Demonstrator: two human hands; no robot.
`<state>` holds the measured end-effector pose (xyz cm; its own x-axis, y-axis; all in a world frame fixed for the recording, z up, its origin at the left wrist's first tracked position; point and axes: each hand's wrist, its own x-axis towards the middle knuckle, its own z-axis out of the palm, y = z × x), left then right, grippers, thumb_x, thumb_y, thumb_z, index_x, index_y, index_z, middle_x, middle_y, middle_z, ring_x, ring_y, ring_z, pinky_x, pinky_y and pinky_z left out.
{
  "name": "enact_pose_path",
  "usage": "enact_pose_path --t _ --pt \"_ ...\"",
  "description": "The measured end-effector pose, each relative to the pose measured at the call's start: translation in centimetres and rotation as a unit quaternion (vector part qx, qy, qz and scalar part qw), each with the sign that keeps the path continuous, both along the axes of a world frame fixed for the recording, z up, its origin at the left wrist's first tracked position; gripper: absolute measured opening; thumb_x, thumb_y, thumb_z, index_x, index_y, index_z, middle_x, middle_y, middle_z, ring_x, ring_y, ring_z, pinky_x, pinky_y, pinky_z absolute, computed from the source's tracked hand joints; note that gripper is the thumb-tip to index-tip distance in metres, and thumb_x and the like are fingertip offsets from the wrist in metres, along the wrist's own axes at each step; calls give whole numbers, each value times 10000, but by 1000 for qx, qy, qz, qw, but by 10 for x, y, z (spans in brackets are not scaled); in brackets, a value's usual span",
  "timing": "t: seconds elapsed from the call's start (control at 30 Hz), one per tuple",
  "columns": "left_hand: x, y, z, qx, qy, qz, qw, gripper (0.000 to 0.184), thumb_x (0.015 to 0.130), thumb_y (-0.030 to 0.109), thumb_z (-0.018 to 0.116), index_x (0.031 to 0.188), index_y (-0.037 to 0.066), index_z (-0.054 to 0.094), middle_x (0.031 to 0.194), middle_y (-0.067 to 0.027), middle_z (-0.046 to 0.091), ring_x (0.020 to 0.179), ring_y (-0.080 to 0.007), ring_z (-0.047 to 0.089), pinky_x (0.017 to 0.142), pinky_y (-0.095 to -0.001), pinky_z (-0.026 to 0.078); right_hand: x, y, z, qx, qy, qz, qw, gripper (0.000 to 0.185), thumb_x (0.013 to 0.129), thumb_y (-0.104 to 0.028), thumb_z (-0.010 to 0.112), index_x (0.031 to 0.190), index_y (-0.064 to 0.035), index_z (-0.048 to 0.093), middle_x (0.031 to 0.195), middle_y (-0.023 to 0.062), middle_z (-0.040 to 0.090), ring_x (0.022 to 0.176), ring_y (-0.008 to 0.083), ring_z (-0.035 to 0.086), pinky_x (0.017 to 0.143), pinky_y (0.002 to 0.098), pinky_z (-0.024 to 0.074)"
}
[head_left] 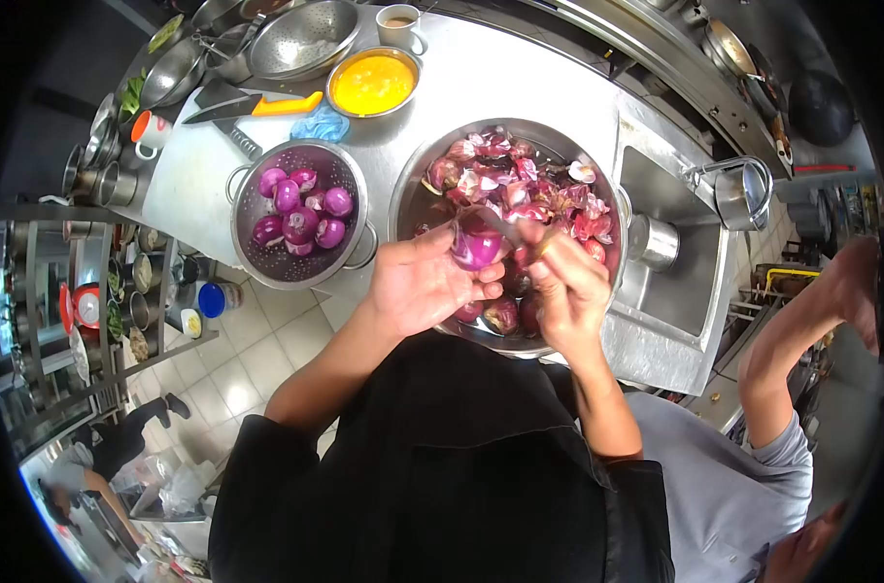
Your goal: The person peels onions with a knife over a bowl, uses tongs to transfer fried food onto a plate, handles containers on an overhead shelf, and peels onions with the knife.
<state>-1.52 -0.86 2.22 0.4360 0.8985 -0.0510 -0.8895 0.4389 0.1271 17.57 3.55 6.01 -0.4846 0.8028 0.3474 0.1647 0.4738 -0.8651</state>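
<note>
My left hand [408, 287], palm turned up, holds a partly peeled red onion [476, 245] over the big metal bowl. Close against it, my right hand [570, 287] is closed on a small knife, its blade [505, 231] blurred at the onion and its handle mostly hidden by my fingers. The big bowl [399, 185] contains unpeeled red onions [501, 314] and loose purple skins [520, 180]. To its left stands a colander [245, 233] with several peeled, shiny red onions [300, 223].
A bowl of yellow liquid [372, 84], a blue plastic bag [320, 124] and a yellow-handled knife [287, 104] lie behind the colander. A white cutting board [185, 180] is at left, a sink [670, 291] at right. A person in grey [714, 466] stands close on my right.
</note>
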Motion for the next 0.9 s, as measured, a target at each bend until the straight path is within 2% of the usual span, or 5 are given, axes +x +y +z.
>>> enact_pose_path --t 0.2,0.4,0.53,0.67,0.9 --pt "-2 2 13 26 130 71 989 450 832 99 580 1260 24 465 1159 -119 567 1045 -201 564 877 -382 473 12 6 3 -127 83 -90 984 291 886 -50 594 1162 35 620 1062 131 666 854 139 603 776 249 467" --pt "-6 2 2 97 358 188 910 508 753 19 630 1217 0 426 1133 -110 512 1077 -193 528 947 -344 435 33 20 -17 -182 133 -103 969 394 976 -171 492 1316 27 474 648 -9 457 523 32 362 472 174 274" --pt "-5 1 4 152 512 265 803 476 751 -48 618 1184 11 430 1092 -86 504 1074 -180 524 965 -342 437 39 15 -34 -74 -323 -139 933 625 870 -40 586 1427 -165 333 817 178 653 753 364 650 689 419 485" --pt "-11 5 -14 31 306 196 931 413 810 -22 620 1180 57 454 1083 -82 541 1003 -149 553 896 -311 457 38 6 -32 -135 -258 -185 939 362 862 -40 590 1205 -93 486 790 174 652 765 374 646 669 421 478" --pt "-9 5 -34 -68 182 154 969 328 891 115 555 1209 92 478 1180 -81 571 1116 -227 541 986 -433 394 35 6 -33 -91 -240 -202 945 495 865 -27 571 1341 -122 473 984 233 644 865 417 623 743 424 486"
